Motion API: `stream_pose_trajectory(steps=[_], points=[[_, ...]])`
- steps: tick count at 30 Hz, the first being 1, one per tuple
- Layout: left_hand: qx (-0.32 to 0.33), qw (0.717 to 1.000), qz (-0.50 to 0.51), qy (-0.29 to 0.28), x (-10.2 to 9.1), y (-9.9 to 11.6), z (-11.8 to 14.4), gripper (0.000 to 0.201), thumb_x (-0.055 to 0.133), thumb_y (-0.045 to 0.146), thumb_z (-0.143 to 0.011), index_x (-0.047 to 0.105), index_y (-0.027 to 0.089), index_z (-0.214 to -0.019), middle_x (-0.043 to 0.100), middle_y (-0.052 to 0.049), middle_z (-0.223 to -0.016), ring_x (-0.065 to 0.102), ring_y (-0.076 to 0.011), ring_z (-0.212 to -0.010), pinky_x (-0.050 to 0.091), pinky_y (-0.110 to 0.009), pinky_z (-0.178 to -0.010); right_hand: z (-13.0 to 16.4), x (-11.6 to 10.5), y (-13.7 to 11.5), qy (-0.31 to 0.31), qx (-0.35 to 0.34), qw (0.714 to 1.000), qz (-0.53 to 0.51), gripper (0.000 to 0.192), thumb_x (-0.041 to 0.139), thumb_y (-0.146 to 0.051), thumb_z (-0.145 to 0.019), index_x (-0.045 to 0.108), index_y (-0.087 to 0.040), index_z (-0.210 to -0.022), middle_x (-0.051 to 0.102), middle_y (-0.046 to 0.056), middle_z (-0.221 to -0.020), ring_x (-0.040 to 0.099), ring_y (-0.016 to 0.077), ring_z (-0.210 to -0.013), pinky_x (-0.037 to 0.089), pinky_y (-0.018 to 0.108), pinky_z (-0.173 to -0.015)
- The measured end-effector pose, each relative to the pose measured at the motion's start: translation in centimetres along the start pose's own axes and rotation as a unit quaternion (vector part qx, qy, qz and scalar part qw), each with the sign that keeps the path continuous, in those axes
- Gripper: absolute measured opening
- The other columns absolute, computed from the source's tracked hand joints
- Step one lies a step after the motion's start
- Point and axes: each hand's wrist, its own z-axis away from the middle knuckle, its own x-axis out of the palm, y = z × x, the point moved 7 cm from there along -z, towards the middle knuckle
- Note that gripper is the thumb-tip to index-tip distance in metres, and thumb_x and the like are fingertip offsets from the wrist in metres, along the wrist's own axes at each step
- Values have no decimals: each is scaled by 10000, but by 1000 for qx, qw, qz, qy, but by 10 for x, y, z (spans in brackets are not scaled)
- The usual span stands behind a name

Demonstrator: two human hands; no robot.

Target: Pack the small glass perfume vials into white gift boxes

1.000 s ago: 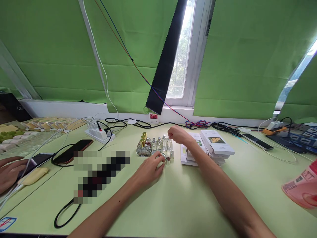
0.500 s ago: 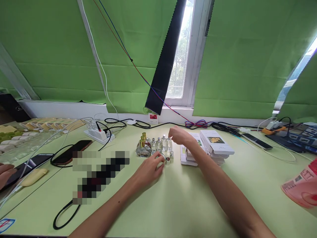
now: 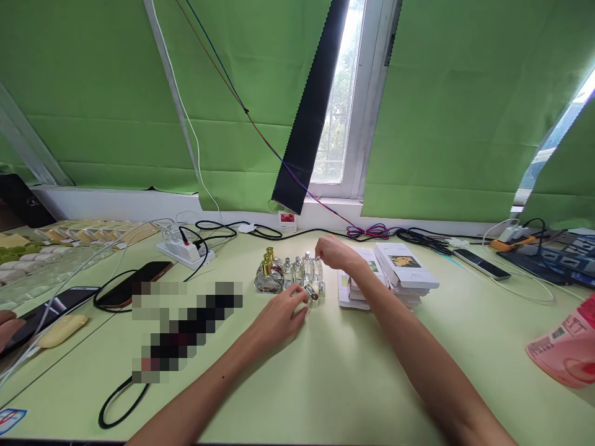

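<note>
My left hand (image 3: 281, 311) rests low over the table with its fingers curled. Its fingertips are at a small shiny silver tube (image 3: 311, 293), which lies tilted in front of the bottles. My right hand (image 3: 333, 253) is closed, fingertips pointing down at the top of the rightmost clear glass perfume bottle (image 3: 318, 271). Its fingers partly hide that bottle's top. Further clear bottles with silver tops (image 3: 297, 271) stand beside it. To their left are round glass perfume bottles (image 3: 268, 282) with gold caps.
Stacked white boxes (image 3: 406, 266) with flower pictures stand under my right forearm. A power strip (image 3: 186, 253), phones (image 3: 144, 282) and cables lie to the left. A pink packet (image 3: 564, 347) is at the right edge. Another person's hand (image 3: 9, 328) shows at far left.
The silver tube by my left fingertips has tipped to a different angle. Both hands have stayed almost in place; the view has shifted very slightly.
</note>
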Motion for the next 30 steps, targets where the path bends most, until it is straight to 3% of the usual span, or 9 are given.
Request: stream_pose_trajectory(steps=[7,14,24,30], points=[[-4,1000,-3,-9,0,1,0,138,448,238,-969,580,225,-932,589,-33,-1083,573,-143,-702,433,-286,-664,-1,2,0,-2,0,1000,-1,308,509,111,-688,621,-167,-620,456,7,-607,278,124,-543,228,293,-562],[2,1000,-5,-7,5,-3,-1,157,446,247,-978,599,225,-951,592,-38,-1087,579,-144,-707,431,-294,-677,1,-2,-4,0,-2,1000,15,309,501,111,-707,663,-150,-672,516,31,-639,354,134,-583,230,299,-589],[12,1000,3,-5,6,-3,-1,155,446,249,-980,594,219,-946,590,-46,-1075,582,-145,-720,429,-295,-681,3,-6,-5,-21,-10,999,24,315,488,103,-715,671,-142,-638,526,22,-617,277,129,-569,215,310,-592],[13,1000,-3,-7,6,-3,-1,149,445,245,-976,589,223,-947,582,-40,-1069,579,-149,-740,430,-298,-692,2,-2,-3,-19,0,999,26,309,495,99,-740,708,-124,-722,602,65,-702,395,138,-621,245,302,-601]])
